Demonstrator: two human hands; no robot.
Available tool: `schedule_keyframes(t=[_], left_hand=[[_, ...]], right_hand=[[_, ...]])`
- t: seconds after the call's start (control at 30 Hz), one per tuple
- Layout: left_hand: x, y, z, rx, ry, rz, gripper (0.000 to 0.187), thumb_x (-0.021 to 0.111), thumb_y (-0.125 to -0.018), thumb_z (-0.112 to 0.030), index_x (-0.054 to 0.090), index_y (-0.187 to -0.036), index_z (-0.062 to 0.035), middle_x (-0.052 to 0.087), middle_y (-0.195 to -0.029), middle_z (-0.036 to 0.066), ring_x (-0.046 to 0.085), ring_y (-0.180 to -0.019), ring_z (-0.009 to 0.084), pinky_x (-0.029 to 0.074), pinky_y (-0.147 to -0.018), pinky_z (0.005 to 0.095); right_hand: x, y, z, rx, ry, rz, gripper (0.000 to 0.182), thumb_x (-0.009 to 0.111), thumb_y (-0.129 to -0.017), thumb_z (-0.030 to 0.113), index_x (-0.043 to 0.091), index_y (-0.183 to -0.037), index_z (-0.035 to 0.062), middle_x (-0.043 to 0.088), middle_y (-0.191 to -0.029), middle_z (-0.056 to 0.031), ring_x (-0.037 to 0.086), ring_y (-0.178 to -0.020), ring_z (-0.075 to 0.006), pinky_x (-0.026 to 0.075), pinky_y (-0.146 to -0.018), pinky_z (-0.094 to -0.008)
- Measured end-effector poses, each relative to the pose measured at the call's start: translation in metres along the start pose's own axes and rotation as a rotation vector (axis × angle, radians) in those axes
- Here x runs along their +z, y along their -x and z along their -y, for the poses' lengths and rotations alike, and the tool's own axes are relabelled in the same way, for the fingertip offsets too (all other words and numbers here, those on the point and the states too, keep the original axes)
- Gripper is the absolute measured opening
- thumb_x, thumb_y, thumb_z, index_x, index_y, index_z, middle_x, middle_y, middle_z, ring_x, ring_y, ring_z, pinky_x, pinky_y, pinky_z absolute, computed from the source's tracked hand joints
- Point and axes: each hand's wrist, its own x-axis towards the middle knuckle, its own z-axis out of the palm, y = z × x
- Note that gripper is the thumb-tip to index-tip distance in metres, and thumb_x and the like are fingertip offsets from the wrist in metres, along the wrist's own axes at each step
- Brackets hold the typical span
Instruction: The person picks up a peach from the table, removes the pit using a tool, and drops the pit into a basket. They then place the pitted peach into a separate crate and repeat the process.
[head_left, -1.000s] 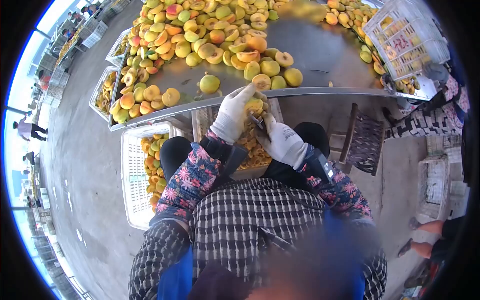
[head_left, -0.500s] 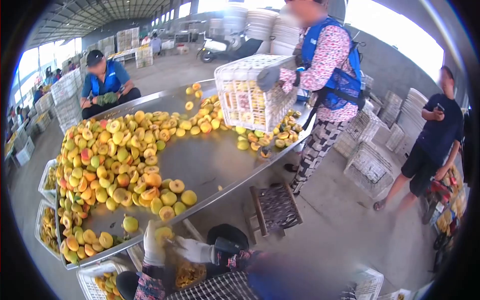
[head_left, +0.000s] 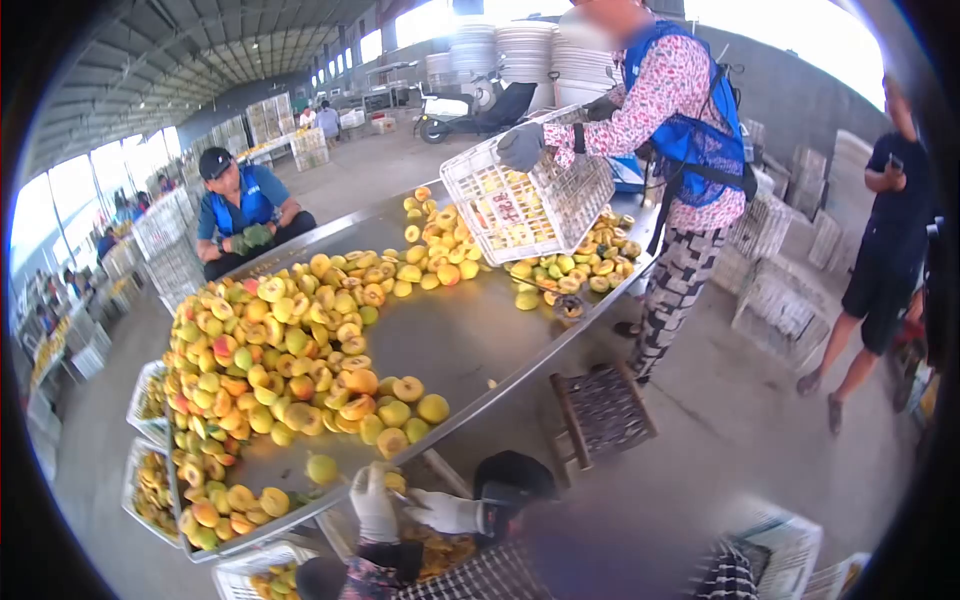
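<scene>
At the bottom of the head view, my left hand (head_left: 373, 503), in a white glove, is closed around a yellow peach (head_left: 396, 483) by the near rim of the metal table (head_left: 450, 325). Just right of it is my right hand (head_left: 445, 512), also white-gloved. Its fingers are curled towards the peach, and what they hold is hidden. Below both hands lie peach scraps (head_left: 440, 553). Past the rim, a lone peach (head_left: 321, 469) rests on the metal, near a large heap of halved peaches (head_left: 270, 350).
Across the table, a standing person (head_left: 680, 150) tips a white crate (head_left: 525, 195) of peaches. Another person (head_left: 245, 210) sits at the far left side. A woven stool (head_left: 603, 410) stands right of my knees. White crates (head_left: 150, 490) line the left edge. Someone holding a phone (head_left: 895, 165) stands right.
The whole view has shifted, so the scene sits further right and lower. The co-worker's crate is tilted more. My hands have drawn slightly apart, the peach staying by my left hand.
</scene>
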Motion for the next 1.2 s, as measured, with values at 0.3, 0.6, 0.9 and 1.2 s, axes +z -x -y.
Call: schedule_keyframes(t=[0.3, 0.6, 0.9, 1.2], left_hand=[[0.001, 0.008, -0.005, 0.022, 0.007, -0.037, 0.025, 0.06, -0.096, -0.023, 0.062, -0.088, 0.0001, 0.067, -0.077, 0.013, 0.062, -0.06, 0.0167, 0.051, -0.057, 0.0277], [0.007, 0.009, -0.01, -0.057, -0.197, -0.037, 0.03, 0.065, -0.093, -0.028, 0.06, -0.085, 0.0004, 0.066, -0.079, 0.011, 0.065, -0.066, 0.0197, 0.053, -0.06, 0.0298], [-0.007, 0.01, -0.006, -0.113, 0.045, 0.069, 0.04, 0.071, -0.086, -0.04, 0.057, -0.086, -0.0026, 0.063, -0.081, 0.011, 0.067, -0.071, 0.0273, 0.058, -0.059, 0.0405], [0.005, 0.016, -0.022, -0.16, 0.158, 0.1, 0.033, 0.07, -0.087, -0.036, 0.056, -0.087, -0.0063, 0.063, -0.083, 0.01, 0.068, -0.073, 0.0269, 0.059, -0.059, 0.0416]], right_hand=[[-0.024, -0.003, 0.051, 0.26, 0.076, 0.219, 0.042, 0.06, -0.084, 0.023, 0.052, -0.119, -0.0003, 0.054, -0.092, -0.0196, 0.057, -0.079, -0.033, 0.048, -0.065, -0.0371], [-0.031, 0.005, 0.078, 0.178, 0.312, 0.162, 0.036, 0.055, -0.093, 0.026, 0.045, -0.109, -0.0039, 0.063, -0.084, -0.0277, 0.062, -0.081, -0.0448, 0.049, -0.07, -0.0491], [-0.024, 0.002, 0.077, 0.404, -0.351, 0.245, 0.031, 0.052, -0.099, 0.036, 0.054, -0.103, 0.0045, 0.052, -0.067, -0.0036, 0.05, -0.048, -0.0165, 0.043, -0.047, -0.0303], [-0.025, 0.006, 0.084, 0.635, -0.911, 0.359, 0.033, 0.049, -0.099, 0.043, 0.052, -0.091, 0.0112, 0.041, -0.055, 0.0023, 0.038, -0.038, -0.0091, 0.031, -0.034, -0.0243]])
